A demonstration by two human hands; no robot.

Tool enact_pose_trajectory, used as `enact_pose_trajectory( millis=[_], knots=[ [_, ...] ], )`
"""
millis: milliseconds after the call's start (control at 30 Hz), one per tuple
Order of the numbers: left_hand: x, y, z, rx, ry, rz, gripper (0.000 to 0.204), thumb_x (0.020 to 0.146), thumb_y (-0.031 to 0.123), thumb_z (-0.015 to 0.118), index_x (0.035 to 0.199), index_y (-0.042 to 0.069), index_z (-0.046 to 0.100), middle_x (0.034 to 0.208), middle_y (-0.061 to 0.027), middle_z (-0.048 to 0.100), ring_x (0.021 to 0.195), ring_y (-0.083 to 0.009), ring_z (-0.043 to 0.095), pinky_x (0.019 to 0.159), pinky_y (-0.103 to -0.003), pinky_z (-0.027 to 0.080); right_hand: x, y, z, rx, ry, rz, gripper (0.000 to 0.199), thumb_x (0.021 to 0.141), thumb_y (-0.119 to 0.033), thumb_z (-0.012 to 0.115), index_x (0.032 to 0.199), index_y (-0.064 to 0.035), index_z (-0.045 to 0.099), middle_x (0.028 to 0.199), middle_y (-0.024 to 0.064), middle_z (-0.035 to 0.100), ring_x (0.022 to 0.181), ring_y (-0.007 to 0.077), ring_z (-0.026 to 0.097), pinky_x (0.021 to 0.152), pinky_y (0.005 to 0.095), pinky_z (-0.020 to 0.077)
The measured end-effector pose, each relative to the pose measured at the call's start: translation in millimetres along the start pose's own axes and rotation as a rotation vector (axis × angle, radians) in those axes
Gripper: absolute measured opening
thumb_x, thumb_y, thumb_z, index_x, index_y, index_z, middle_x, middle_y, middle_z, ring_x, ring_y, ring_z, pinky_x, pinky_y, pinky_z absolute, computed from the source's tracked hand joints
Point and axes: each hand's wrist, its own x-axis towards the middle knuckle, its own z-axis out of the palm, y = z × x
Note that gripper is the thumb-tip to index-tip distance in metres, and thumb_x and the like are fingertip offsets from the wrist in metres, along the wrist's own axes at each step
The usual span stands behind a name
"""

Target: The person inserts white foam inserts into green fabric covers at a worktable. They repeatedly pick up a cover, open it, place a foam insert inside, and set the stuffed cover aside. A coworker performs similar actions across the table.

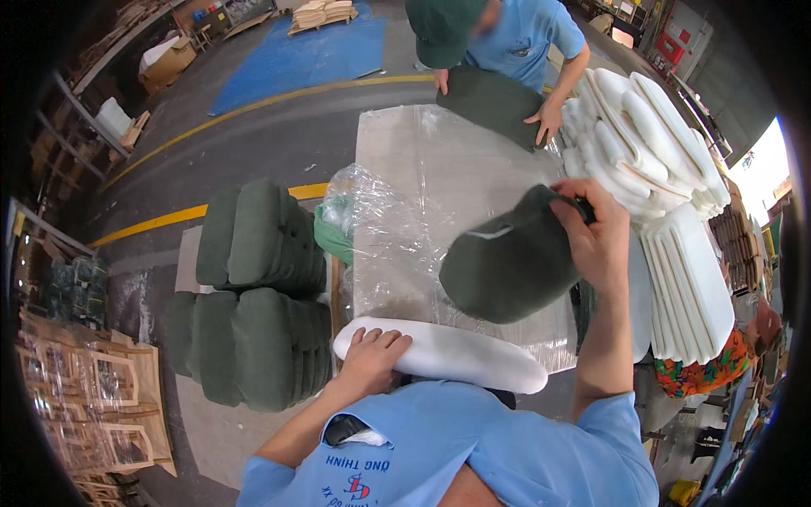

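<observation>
My left hand (370,358) lies with curled fingers over the left end of a long white foam pad (473,351), which rests against my front at the near edge of the table (393,148). To the right, my right hand (596,237) pinches the upper edge of a dark green fabric cover (514,269). The cover hangs over the table top, and a thin pale strip shows along its upper left part. Part of the right hand's grip is hidden behind the fabric.
Across the table a person (524,38) handles another dark green piece (490,103). Stacked green cushions (266,338) stand on the left, beside crumpled clear plastic wrap (372,207). White foam pads (688,287) are piled on the right. Wooden frames (118,380) sit at lower left.
</observation>
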Motion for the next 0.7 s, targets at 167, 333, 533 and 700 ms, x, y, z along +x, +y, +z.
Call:
enact_pose_trajectory(
  millis=[167, 333, 533, 700],
  knots=[
    [4, 9, 3, 0.043, 0.188, -0.026, 0.058, 0.073, 0.012, 0.084, 0.128, 0.018, 0.066, 0.126, -0.0064, 0.070, 0.118, -0.0306, 0.065, 0.110, -0.057, 0.041, 13, -41, -16, 0.167, 0.227, -0.440, 0.018, 0.090, 0.005, 0.073, 0.105, -0.0008, 0.067, 0.115, 0.0144, 0.075, 0.110, 0.0269, 0.071, 0.100, 0.0351, 0.0516],
    [-3, 17, 12, 0.024, 0.256, -0.088, 0.057, 0.071, 0.015, 0.083, 0.125, 0.018, 0.069, 0.123, -0.0062, 0.072, 0.119, -0.0309, 0.064, 0.109, -0.051, 0.042, -22, -3, -60, 0.215, 0.085, -0.411, 0.025, 0.083, 0.010, 0.069, 0.104, -0.0029, 0.066, 0.140, 0.0165, 0.067, 0.134, 0.0287, 0.061, 0.117, 0.0415, 0.0414],
    [-10, 21, 22, 0.042, 0.285, -0.066, 0.053, 0.072, 0.017, 0.080, 0.124, 0.018, 0.070, 0.123, -0.0062, 0.072, 0.117, -0.0317, 0.064, 0.108, -0.050, 0.042, -148, 151, -50, 0.009, -0.111, 0.116, 0.020, 0.086, 0.008, 0.069, 0.102, -0.0020, 0.074, 0.142, 0.0167, 0.067, 0.131, 0.0267, 0.063, 0.110, 0.0375, 0.0467],
    [-16, 23, 20, 0.037, 0.334, -0.052, 0.049, 0.074, 0.016, 0.079, 0.122, 0.018, 0.070, 0.120, -0.0061, 0.072, 0.117, -0.0323, 0.064, 0.105, -0.050, 0.043, -248, 183, -37, 0.208, -0.046, 0.582, 0.015, 0.096, -0.001, 0.070, 0.111, 0.0001, 0.075, 0.105, 0.0033, 0.076, 0.095, 0.0102, 0.067, 0.082, 0.0262, 0.0502]
  ],
)
